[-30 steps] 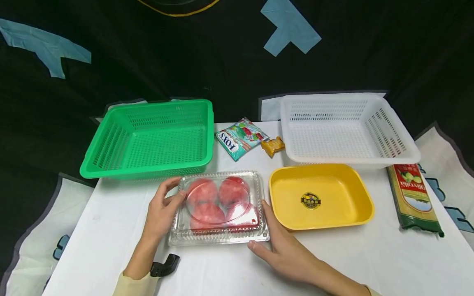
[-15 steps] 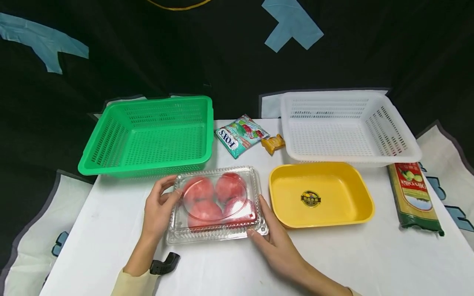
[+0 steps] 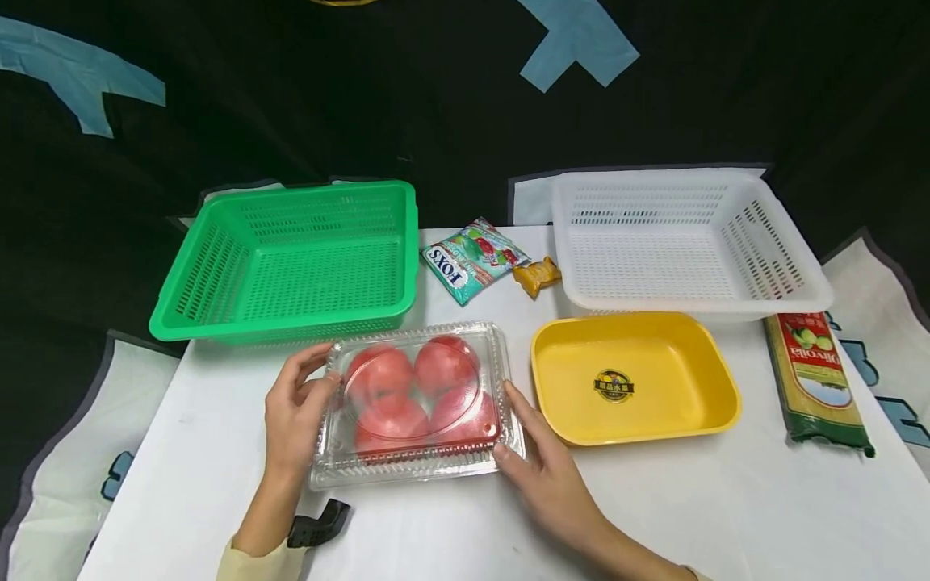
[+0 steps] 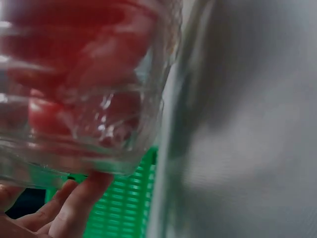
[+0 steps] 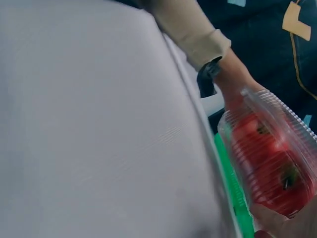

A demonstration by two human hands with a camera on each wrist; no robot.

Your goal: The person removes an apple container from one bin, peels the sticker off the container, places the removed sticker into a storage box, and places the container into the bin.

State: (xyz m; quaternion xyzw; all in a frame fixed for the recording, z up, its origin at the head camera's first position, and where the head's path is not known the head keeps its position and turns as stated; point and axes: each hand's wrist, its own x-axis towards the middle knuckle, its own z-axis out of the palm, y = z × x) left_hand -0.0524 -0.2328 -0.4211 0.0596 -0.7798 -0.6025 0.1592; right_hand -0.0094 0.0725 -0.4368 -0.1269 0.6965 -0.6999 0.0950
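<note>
A clear plastic clamshell box (image 3: pixel 421 420) with several red tomatoes (image 3: pixel 445 361) in it lies between both hands at the middle front of the table. My left hand (image 3: pixel 294 415) grips its left end, thumb on the near side and fingers bent over the far edge. On the other end, my right hand (image 3: pixel 545 468) holds the right side between thumb and fingers. The lid is down. Green stems show through the plastic in the right wrist view, where the box (image 5: pixel 270 153) is seen from its side. Whether its base touches the table I cannot tell.
Behind the box stand a green basket (image 3: pixel 327 323) on the left and a white basket (image 3: pixel 697 307) on the right. A yellow tray (image 3: pixel 654 424) is close to my right hand. A FOX'S candy bag (image 3: pixel 475 260), a gold-wrapped candy (image 3: pixel 538 277) and an Olivoila packet (image 3: pixel 821 383) lie around them.
Both hands have shifted the tomato box a little to the left, widening the space between it and the yellow tray. The head view has tilted slightly downward.
</note>
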